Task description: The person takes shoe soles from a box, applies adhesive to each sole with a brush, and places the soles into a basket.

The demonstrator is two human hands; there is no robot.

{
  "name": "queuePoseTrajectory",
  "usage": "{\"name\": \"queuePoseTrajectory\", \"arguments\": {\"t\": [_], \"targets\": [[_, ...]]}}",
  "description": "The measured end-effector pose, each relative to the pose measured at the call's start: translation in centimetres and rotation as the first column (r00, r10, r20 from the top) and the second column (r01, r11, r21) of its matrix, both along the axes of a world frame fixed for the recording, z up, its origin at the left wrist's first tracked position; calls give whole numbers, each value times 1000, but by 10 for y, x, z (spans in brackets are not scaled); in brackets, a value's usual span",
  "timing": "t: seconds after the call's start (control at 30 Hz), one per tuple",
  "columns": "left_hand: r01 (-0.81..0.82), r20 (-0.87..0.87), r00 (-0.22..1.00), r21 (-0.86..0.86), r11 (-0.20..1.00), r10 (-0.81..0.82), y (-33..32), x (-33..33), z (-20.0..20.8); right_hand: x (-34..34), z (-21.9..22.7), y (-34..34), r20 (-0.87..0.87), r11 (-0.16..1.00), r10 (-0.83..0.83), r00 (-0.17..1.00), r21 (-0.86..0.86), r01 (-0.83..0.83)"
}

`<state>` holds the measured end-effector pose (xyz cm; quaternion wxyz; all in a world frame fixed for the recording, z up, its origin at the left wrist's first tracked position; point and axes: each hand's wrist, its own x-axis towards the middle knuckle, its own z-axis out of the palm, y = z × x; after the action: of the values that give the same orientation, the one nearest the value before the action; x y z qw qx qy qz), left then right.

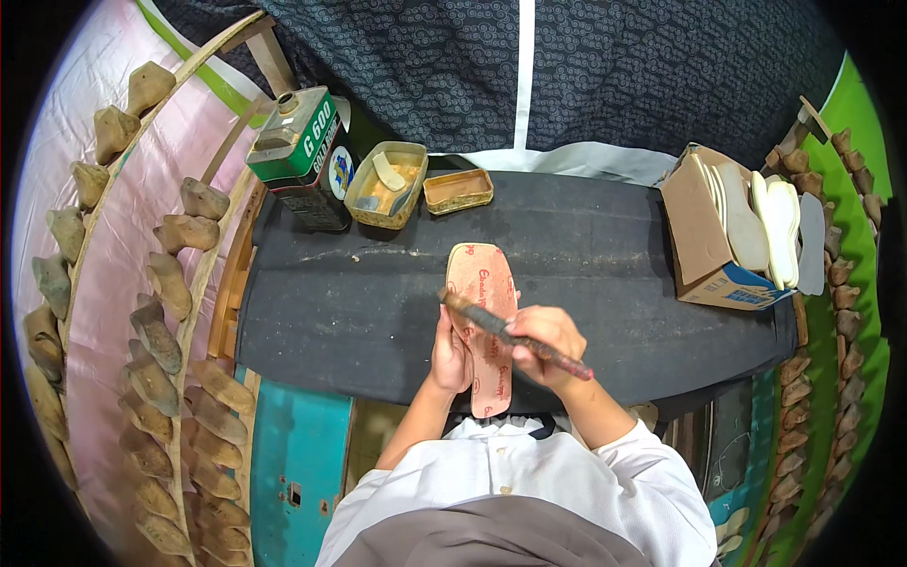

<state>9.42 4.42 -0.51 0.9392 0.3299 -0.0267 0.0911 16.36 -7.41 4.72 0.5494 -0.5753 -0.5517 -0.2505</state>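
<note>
My left hand [452, 354] grips a shoe insole [489, 380] along its left edge, just in front of my body. The insole is pinkish tan with red print on its upward face, its broad end pointing away from me. Closed around the handle of a brush [494, 326] is my right hand [548, 342]. The brush is dark and worn, with a reddish rear end. It slants across the insole, its tip near the left edge by my left fingers. Whether the tip touches the insole, I cannot tell.
On the dark cloth-covered table [595, 331] stand a green-and-black metal can [307, 184], a yellowish tub [378, 219] with pieces inside, and a shallow box [460, 192]. At the right, a cardboard box [694, 222] holds pale insoles [779, 227]. Racks of wooden shoe lasts [156, 331] flank both sides.
</note>
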Motion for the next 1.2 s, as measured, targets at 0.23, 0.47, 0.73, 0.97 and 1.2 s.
{"name": "queuePoseTrajectory", "arguments": {"t": [0.23,0.47,0.73,0.97,1.2], "targets": [[63,104,993,-28,998,-60,2,-3,-3,6,4,0,-139,989,-107,985,87,119],[-83,-4,997,-34,996,83,13,2,1,-12,-9,-3,-105,996,-26,994,-92,16],[-258,1,966,-21,966,258,27,2,8,-26,-25,-10,-142,980,61,988,-182,-87],[-302,88,951,38,953,298,15,4,15,-16,-6,4,-113,1000,7,994,-11,-8],[-398,37,917,27,917,397,21,8,12,-19,1,1,-161,966,11,987,-252,-52]]}}
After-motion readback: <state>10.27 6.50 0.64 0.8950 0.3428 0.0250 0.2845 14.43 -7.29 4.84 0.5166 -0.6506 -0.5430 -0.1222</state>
